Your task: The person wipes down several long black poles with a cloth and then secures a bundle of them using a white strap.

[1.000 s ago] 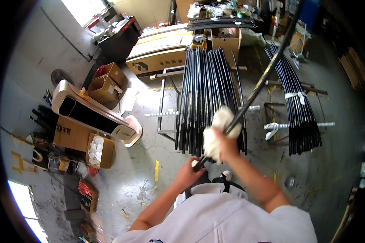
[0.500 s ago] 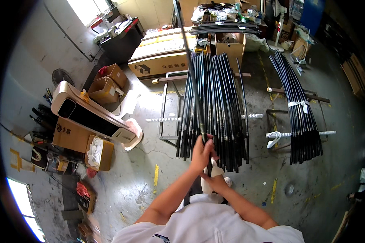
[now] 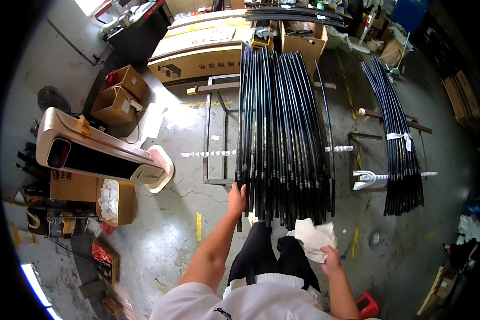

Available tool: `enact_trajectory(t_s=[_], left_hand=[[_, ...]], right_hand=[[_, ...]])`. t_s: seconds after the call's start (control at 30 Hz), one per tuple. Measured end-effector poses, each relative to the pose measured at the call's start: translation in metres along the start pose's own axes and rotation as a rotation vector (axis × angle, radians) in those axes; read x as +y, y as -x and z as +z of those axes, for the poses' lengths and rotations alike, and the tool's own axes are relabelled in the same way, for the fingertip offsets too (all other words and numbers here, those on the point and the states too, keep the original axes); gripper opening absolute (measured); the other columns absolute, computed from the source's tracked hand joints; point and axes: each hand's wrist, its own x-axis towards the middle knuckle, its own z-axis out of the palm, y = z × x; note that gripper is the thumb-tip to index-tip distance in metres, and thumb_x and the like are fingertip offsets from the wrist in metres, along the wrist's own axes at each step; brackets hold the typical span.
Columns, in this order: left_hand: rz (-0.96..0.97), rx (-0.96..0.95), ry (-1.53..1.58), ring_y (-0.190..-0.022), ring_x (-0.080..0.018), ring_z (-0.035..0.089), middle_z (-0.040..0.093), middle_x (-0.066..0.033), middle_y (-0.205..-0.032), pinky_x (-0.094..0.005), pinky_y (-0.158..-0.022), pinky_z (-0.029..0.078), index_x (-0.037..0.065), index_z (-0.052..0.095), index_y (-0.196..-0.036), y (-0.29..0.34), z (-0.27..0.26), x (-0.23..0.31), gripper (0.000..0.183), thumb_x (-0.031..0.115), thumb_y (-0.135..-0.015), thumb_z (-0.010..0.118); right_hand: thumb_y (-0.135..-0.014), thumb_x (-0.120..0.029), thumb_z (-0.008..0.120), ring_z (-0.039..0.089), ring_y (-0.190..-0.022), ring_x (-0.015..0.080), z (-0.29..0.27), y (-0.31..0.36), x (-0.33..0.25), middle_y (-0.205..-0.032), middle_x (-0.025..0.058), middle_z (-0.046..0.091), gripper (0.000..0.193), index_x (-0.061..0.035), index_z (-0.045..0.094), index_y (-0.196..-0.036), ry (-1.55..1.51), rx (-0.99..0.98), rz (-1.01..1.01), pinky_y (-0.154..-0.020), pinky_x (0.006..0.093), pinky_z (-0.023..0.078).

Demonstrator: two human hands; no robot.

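Note:
My left hand is closed round the lower end of the leftmost long black rod. That rod lies at the left edge of a wide row of similar black rods, side by side on a metal stand, with their darker ends toward me. Lower right of the row, my right hand grips a crumpled white cloth, which hangs near my knee, apart from the rods. One rod lies slightly apart on the row's right side.
To the right, a second rod bundle tied with white cloth rests on another stand. A pinkish floor-standing machine, open cartons and a box of white cloths stand left. Long cartons lie beyond; a red stool is lower right.
The rod held upright in front of me now lies at the row's left edge, with my left hand there. My right hand has moved right, away from the rod, with the cloth.

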Motion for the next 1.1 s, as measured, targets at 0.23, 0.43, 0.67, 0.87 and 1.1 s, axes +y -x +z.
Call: enact_trajectory(t_s=[0.23, 0.43, 0.67, 0.87, 1.1], left_hand=[[0.057, -0.114, 0.031, -0.102, -0.0422, 0.048, 0.049, -0.0284, -0.11, -0.0417, -0.088, 0.039, -0.003, 0.029, -0.124, -0.035, 0.047, -0.049, 0.052, 0.009, -0.08, 0.054], [0.088, -0.096, -0.068, -0.108, -0.0402, 0.041, 0.043, -0.0227, -0.114, -0.0421, -0.095, 0.033, 0.008, 0.027, -0.132, -0.053, 0.056, -0.051, 0.076, -0.009, -0.061, 0.05], [0.047, -0.288, -0.369, -0.108, -0.0371, 0.044, 0.043, -0.0197, -0.119, -0.0426, -0.093, 0.036, 0.017, 0.036, -0.129, -0.068, 0.065, -0.075, 0.072, 0.007, -0.063, 0.061], [0.126, -0.412, -0.215, -0.117, -0.0339, 0.039, 0.043, -0.0209, -0.124, -0.0376, -0.099, 0.032, 0.001, 0.038, -0.126, -0.089, 0.054, -0.101, 0.065, 0.011, -0.066, 0.06], [-0.005, -0.515, -0.155, -0.111, -0.0256, 0.048, 0.05, -0.0164, -0.119, -0.0319, -0.093, 0.037, 0.0, 0.04, -0.125, -0.072, 0.038, -0.097, 0.064, 0.017, -0.068, 0.064]], right_hand=[[-0.06, -0.014, 0.052, 0.045, -0.114, 0.03, 0.063, 0.005, -0.048, -0.119, 0.0125, 0.05, 0.063, -0.0037, 0.043, -0.121, -0.506, 0.041, 0.006, -0.101, 0.046, 0.03], [-0.052, -0.01, 0.047, 0.041, -0.118, 0.0295, 0.112, 0.014, -0.119, -0.125, 0.0121, 0.046, 0.074, -0.0053, 0.04, -0.125, -0.542, -0.192, -0.294, -0.103, 0.0457, 0.026], [-0.046, -0.007, 0.049, 0.041, -0.116, 0.0291, 0.105, 0.037, -0.132, -0.123, 0.0162, 0.044, 0.086, -0.0008, 0.03, -0.129, -0.5, -0.26, -0.442, -0.1, 0.0415, 0.032], [-0.047, -0.009, 0.05, 0.038, -0.12, 0.032, 0.064, 0.074, -0.118, -0.129, 0.0174, 0.039, 0.089, 0.0014, 0.025, -0.132, -0.443, -0.412, -0.565, -0.102, 0.0427, 0.028], [-0.063, -0.015, 0.053, 0.045, -0.113, 0.0275, 0.024, 0.132, -0.109, -0.119, 0.0166, 0.047, 0.066, 0.0029, 0.035, -0.125, -0.468, -0.427, -0.721, -0.097, 0.0392, 0.035]])
